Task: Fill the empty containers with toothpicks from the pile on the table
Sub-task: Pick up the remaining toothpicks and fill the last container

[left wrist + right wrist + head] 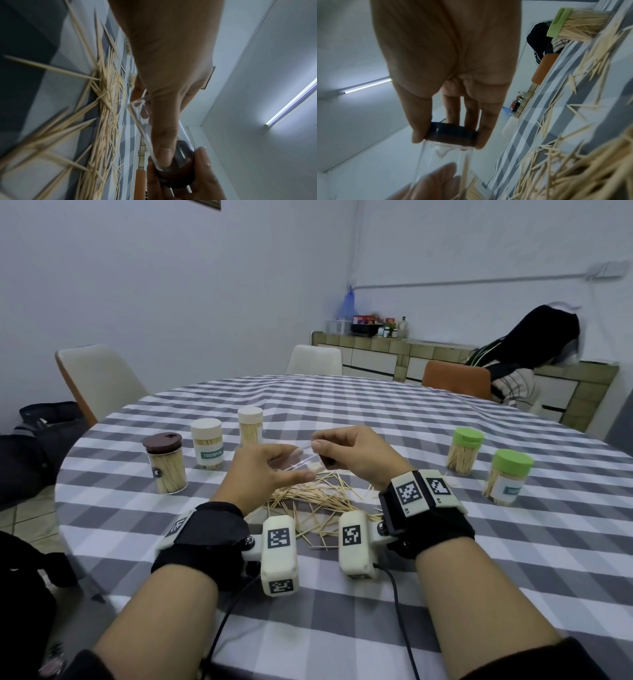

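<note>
The checked table carries the toothpick pile at 6 o'clock, under both hands. Filled jars stand at 9 o'clock and 3 o'clock. Above the pile the left hand curls round a clear container held sideways, while the right hand pinches its dark lid.
</note>
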